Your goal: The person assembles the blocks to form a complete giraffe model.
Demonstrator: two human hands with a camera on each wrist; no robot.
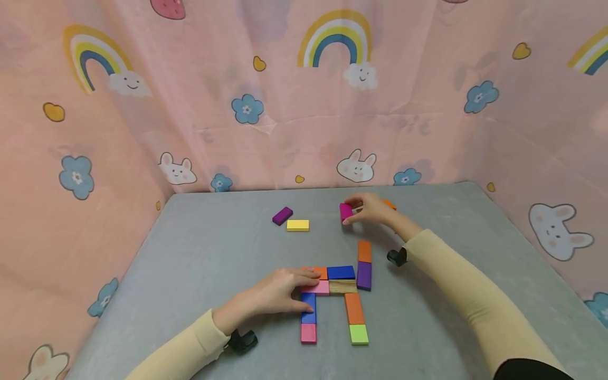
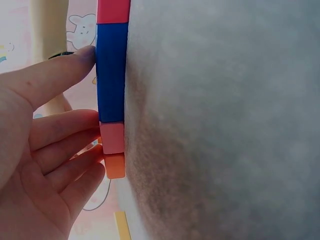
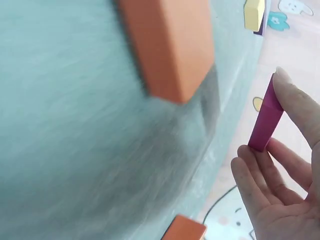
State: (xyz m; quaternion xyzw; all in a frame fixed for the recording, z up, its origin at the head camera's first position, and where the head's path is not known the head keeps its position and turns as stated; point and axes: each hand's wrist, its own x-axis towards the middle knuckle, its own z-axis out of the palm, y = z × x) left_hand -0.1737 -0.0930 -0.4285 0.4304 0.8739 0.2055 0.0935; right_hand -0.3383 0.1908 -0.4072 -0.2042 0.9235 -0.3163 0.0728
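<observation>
Magenta rectangular wooden block (image 1: 345, 211): at the far middle of the grey felt-covered table (image 1: 214, 264), pinched between thumb and fingertips of the right hand (image 1: 372, 209), fingers curled round it; in the right wrist view the block (image 3: 265, 120) stands on end between thumb above and fingers (image 3: 260, 172) below. Orange wooden block (image 1: 389, 204): just behind that hand, partly hidden. Flat arrangement of coloured wooden blocks, near middle of table: pink block (image 1: 318, 287), orange block (image 1: 321, 272), dark blue block (image 1: 341, 272), bare wood block (image 1: 343, 286), purple block (image 1: 364, 275) with an orange block (image 1: 364, 251) beyond it; two legs toward the person, blue block (image 1: 309, 309) over pink square (image 1: 309, 333), orange block (image 1: 353, 308) over lime-green square (image 1: 358, 334). Left hand (image 1: 275, 292): fingers nearly straight, resting against the pink and blue blocks at the arrangement's left side, thumb on the blue block (image 2: 111, 75), gripping nothing. Loose, far left of centre: purple block (image 1: 282, 215) just beside yellow block (image 1: 297, 225). Surround: pink printed cloth (image 1: 294, 105) with rainbows, flowers, rabbits.
</observation>
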